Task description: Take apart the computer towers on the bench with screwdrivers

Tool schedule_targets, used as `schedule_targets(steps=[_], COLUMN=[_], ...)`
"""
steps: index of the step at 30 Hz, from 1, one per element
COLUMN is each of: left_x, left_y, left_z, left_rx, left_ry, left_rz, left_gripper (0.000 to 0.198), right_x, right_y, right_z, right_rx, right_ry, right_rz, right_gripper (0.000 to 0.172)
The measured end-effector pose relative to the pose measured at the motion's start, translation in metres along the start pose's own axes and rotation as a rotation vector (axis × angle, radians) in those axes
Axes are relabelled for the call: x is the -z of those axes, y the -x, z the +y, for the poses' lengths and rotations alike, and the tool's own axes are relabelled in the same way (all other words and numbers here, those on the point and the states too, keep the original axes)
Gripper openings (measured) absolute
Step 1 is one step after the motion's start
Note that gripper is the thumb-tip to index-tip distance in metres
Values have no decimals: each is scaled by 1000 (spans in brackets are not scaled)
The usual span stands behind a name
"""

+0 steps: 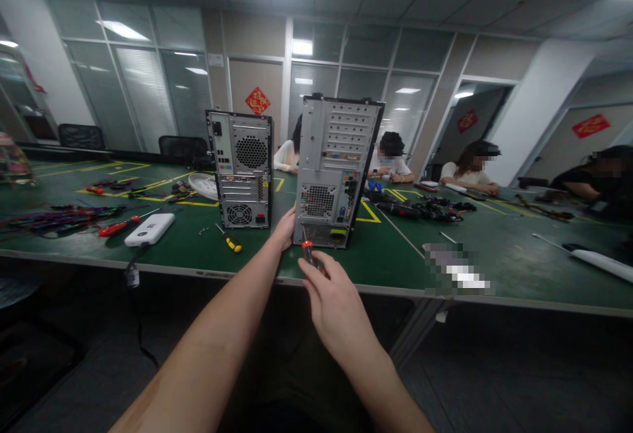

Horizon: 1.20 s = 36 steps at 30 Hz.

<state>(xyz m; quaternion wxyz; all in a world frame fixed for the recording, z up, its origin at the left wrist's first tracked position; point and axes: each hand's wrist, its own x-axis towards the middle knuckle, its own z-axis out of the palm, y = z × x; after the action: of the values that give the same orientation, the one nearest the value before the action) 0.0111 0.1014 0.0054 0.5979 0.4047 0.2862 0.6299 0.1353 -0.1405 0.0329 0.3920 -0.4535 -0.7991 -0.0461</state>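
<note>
Screwdriver [310,252] is grasped by the right grip [324,285], fingers closed around its dark handle just below a red collar. Both are held in front of the larger computer tower [316,156], toward its lower left corner. The shaft's long axis is pointed forward and slightly leftward at the rear panel, beside the power-supply mesh; whether a screw is met by the tip cannot be told. That panel is approached more closely by the right hand, while the left grip [285,230] is set against the tower's left side, its fingertips hidden, so how firmly it is clenched cannot be told. The tower is stood upright on the green desk [380,268], near its front edge. Its grey metal back is lined with slotted covers above, a square vent and ports midway, and a yellow label below. Left of the tower, a yellow-and-black screwdriver [231,243] is laid; just beyond, a smaller computer tower [230,149] is placed upright. Black cables [435,209] are heaped to the tower's right.
</note>
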Motion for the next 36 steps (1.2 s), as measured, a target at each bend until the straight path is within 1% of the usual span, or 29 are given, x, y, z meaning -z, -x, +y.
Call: schedule_targets(steps=[2,6,9,12,16,18,21,23,25,29,32,36], left_x=[1,3,4,3,2,2,2,3,4,4,4,5], left_y=[-1,-3,-4,-3,-2,-3,-3,-4,-4,-6,-7,-8], left_z=[-1,-3,-4,-3,-2,-3,-3,-3,-4,-6,-7,-7], left_rx=[-1,-4,-2,-7,-3,-4,0,4,7,-15,-28,-24], left_ry=[3,13,15,10,7,10,13,15,17,14,5,10], left_rz=[1,-3,-14,-11,2,5,-7,-20,-32,-38,-32,-35], left_gripper=[39,37,37,39,42,43,43,41,38,39,40,39], right_x=[-1,-3,-4,-3,-1,-1,-2,-3,-4,-3,1,4], right_y=[-1,-3,-4,-3,-1,0,0,-1,-2,-1,0,2], right_z=[-1,-1,-1,0,1,1,0,-1,-1,1,2,1], right_rx=[-14,-96,-119,-69,57,69,-24,-100,-133,-97,-45,-3], right_ry=[-11,-91,-118,-68,119,131,-1,-84,-124,-110,-31,19], right_rz=[15,64,74,55,-43,-64,-29,-2,23,67,24,-28], right_gripper=[38,32,34,33,39,40,35,36,37,36,37,44])
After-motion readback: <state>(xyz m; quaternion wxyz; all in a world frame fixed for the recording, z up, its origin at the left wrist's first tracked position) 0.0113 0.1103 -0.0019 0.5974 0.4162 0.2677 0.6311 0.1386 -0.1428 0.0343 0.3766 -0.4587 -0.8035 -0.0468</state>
